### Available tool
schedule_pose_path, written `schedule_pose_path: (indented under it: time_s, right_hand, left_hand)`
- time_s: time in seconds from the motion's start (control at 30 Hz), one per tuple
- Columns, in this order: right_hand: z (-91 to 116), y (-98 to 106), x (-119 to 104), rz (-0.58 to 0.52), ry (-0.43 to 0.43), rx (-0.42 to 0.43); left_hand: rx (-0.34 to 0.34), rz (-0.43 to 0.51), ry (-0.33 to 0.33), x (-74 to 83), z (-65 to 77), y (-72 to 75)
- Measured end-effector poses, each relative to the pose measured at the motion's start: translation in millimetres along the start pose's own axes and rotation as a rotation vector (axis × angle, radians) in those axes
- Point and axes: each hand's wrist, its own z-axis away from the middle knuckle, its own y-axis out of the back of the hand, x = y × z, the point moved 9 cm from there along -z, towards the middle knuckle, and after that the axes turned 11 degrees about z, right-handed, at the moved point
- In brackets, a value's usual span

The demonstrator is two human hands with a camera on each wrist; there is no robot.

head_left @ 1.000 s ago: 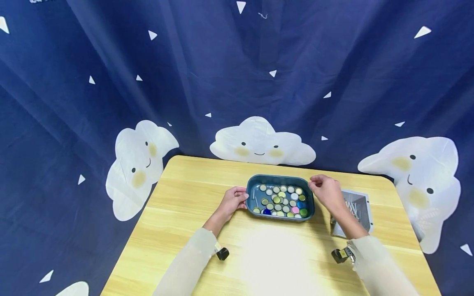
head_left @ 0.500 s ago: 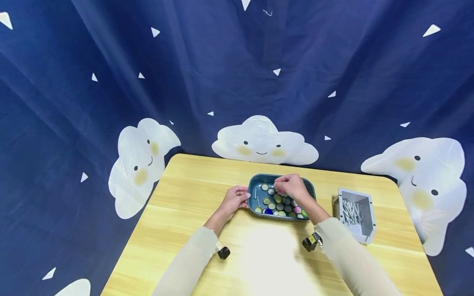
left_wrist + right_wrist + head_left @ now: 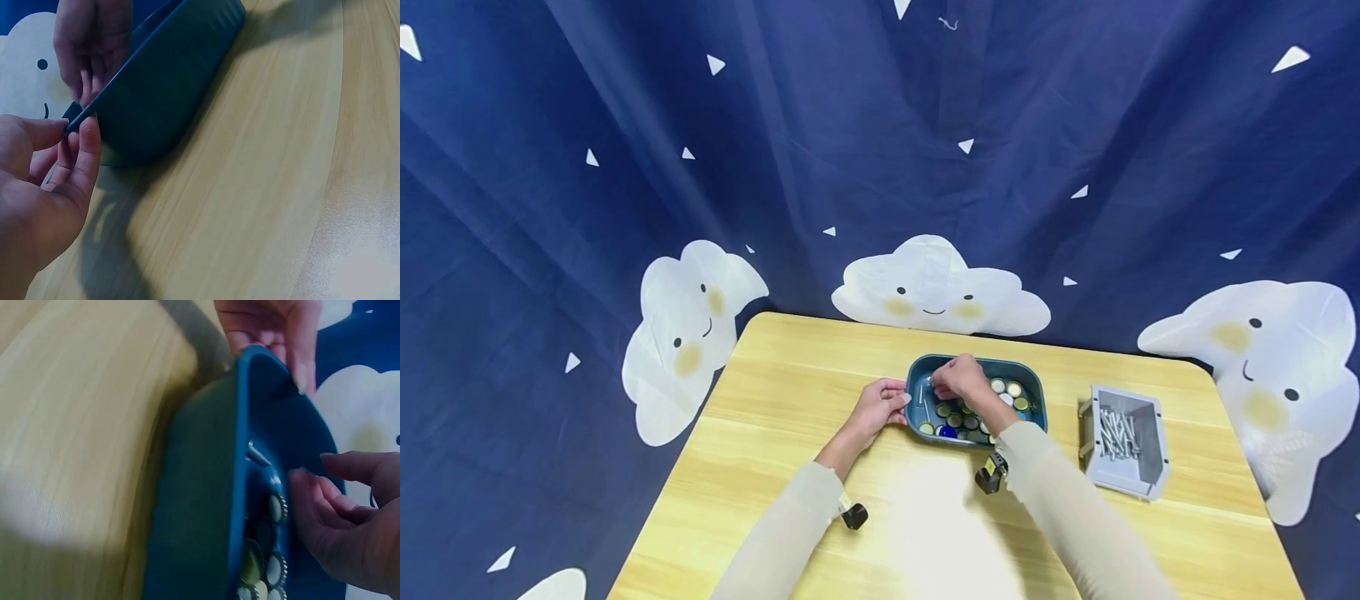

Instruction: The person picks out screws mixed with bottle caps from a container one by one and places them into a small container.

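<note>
A dark blue oblong tray (image 3: 1037,387) holds several bottle caps (image 3: 997,386), among them a bright blue cap (image 3: 948,432). Two thin metal screws (image 3: 921,394) lie at its left end. My left hand (image 3: 875,406) grips the tray's left rim; in the left wrist view the thumb is above the rim, fingers below. My right hand (image 3: 961,379) reaches down into the tray's left half, fingers bent beside the caps. In the right wrist view its thumb and forefinger stand apart, with nothing visible between them. This hand hides the middle of the tray in the head view.
A grey open box (image 3: 1148,433) with several screws (image 3: 1117,433) inside stands right of the tray. The wooden table (image 3: 775,383) ends at the back against a dark blue curtain (image 3: 880,125) with cloud prints.
My right hand has moved left from the tray's right rim across the caps to the left half. My left hand keeps its grip on the rim.
</note>
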Motion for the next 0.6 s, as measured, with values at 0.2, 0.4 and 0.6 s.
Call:
schedule_pose_path:
  time_s: [0.2,0.4,0.6]
  right_hand:
    - [-6.8,-16.6,0.9,0.072,-0.045,0.018]
    - [-14.9,-24.9,3.4,0.197,-0.052,0.059]
    - [-18.2,-26.4,4.4,0.272,-0.066,0.100]
  left_hand:
    - [-0.003,0.003,-0.001,0.3,1.0,0.9]
    - [-0.012,0.014,-0.007,-0.2,1.2,0.5]
    - [-0.026,0.024,-0.021,-0.2,0.2,0.5]
